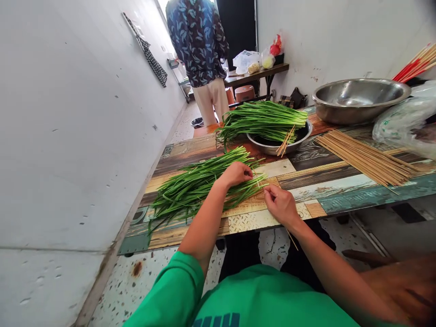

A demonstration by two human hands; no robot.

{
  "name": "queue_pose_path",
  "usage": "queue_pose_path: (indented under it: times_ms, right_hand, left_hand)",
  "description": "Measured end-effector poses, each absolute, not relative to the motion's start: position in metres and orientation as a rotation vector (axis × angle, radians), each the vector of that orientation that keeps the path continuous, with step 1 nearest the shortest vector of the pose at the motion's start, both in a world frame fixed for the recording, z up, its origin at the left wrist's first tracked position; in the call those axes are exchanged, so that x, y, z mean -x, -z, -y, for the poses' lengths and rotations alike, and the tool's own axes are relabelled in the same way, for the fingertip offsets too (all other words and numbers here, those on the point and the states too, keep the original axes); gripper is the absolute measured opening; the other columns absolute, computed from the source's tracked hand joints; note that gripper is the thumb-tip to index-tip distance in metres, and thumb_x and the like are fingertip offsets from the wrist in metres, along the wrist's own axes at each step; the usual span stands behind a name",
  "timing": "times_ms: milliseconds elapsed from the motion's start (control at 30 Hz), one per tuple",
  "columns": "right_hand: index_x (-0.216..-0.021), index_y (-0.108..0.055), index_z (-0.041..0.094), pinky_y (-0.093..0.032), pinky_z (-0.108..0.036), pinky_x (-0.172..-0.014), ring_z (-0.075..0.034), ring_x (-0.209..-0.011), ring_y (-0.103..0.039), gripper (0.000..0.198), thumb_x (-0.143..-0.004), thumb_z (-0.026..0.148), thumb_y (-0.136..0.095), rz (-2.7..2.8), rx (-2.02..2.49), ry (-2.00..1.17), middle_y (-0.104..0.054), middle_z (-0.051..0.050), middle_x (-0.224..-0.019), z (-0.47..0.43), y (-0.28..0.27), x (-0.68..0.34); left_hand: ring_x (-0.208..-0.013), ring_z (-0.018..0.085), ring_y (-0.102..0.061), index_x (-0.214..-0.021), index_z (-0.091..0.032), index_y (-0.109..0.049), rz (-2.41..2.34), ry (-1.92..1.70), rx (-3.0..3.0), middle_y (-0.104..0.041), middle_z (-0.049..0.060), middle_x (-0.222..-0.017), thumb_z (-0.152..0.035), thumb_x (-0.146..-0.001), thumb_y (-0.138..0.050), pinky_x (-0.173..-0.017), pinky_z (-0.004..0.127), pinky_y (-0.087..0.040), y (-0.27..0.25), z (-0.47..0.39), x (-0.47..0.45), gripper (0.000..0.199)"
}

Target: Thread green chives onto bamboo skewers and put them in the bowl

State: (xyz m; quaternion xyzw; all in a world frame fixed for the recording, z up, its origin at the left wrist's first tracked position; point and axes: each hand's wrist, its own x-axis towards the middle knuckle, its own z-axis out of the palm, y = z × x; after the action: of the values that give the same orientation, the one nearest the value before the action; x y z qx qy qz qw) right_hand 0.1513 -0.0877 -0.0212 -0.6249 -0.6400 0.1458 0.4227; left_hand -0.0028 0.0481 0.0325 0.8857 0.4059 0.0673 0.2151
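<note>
A loose pile of garlic chives (197, 181) lies on the table, leaf tips to the left and pale stem ends to the right. My left hand (237, 174) is closed over the stem ends, pinching a few chives. Just right of it, my right hand (282, 204) is closed on a thin bamboo skewer (292, 240), whose tail sticks out below the wrist past the table edge. The skewer's tip is by the stem ends; whether it pierces them I cannot tell. Behind, a metal bowl (269, 149) carries more garlic chives (262, 119) and a few short skewered pieces (286, 141).
Many bamboo skewers (368, 156) lie fanned out at the right. Beyond them stand a large steel basin (361, 102), a clear plastic bag (405, 122) and red-ended sticks (415, 63). A person in a patterned shirt (197, 41) stands past the table's far end, near a side table with bags (247, 61).
</note>
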Motion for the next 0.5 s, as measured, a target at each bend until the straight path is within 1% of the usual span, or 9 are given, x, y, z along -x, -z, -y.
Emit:
queue_pose_path:
  times_ms: [100,200,300,400,500]
  right_hand:
    - [-0.082,-0.067,0.018,-0.035,-0.024,-0.054,-0.013,-0.05,-0.05,0.025,-0.083,0.031,-0.045,1.62,1.6,-0.318,-0.061,-0.001,-0.058,0.09,0.02,-0.151]
    - [-0.084,-0.067,0.019,-0.037,-0.024,-0.055,-0.013,-0.051,-0.051,0.026,-0.084,0.031,-0.044,1.633,1.621,-0.298,-0.062,-0.002,-0.06,0.089,0.019,-0.151]
    - [-0.086,-0.067,0.019,-0.037,-0.024,-0.053,-0.013,-0.051,-0.052,0.027,-0.085,0.032,-0.044,1.629,1.619,-0.309,-0.064,-0.003,-0.062,0.088,0.02,-0.151]
    - [-0.086,-0.067,0.019,-0.037,-0.024,-0.052,-0.014,-0.051,-0.053,0.027,-0.085,0.033,-0.044,1.617,1.621,-0.313,-0.065,-0.003,-0.062,0.087,0.021,-0.152]
    - [-0.085,-0.067,0.019,-0.04,-0.024,-0.054,-0.014,-0.053,-0.055,0.026,-0.084,0.033,-0.045,1.612,1.615,-0.315,-0.066,-0.003,-0.064,0.086,0.022,-0.154]
  left_hand:
    - [-0.057,0.011,-0.054,-0.08,-0.016,-0.077,-1.113,-0.128,-2.507,-0.068,0.001,-0.064,-0.018,-0.071,-0.064,-0.057,0.021,-0.038,-0.032,-0.05,0.0,0.016]
    - [-0.062,0.013,-0.057,-0.076,-0.018,-0.077,-1.073,-0.16,-2.57,-0.069,0.002,-0.068,-0.018,-0.07,-0.064,-0.062,0.022,-0.041,-0.03,-0.049,0.0,0.014]
    - [-0.067,0.015,-0.06,-0.075,-0.017,-0.076,-1.164,-0.322,-2.572,-0.072,0.005,-0.074,-0.018,-0.074,-0.06,-0.066,0.023,-0.044,-0.031,-0.044,0.001,0.016]
    - [-0.068,0.015,-0.061,-0.079,-0.016,-0.076,-1.311,-0.514,-2.468,-0.073,0.005,-0.075,-0.018,-0.078,-0.056,-0.067,0.024,-0.045,-0.033,-0.038,0.002,0.02]
    - [-0.071,0.016,-0.063,-0.082,-0.015,-0.076,-1.383,-0.658,-2.367,-0.074,0.006,-0.078,-0.019,-0.08,-0.056,-0.07,0.025,-0.046,-0.033,-0.034,0.002,0.02]
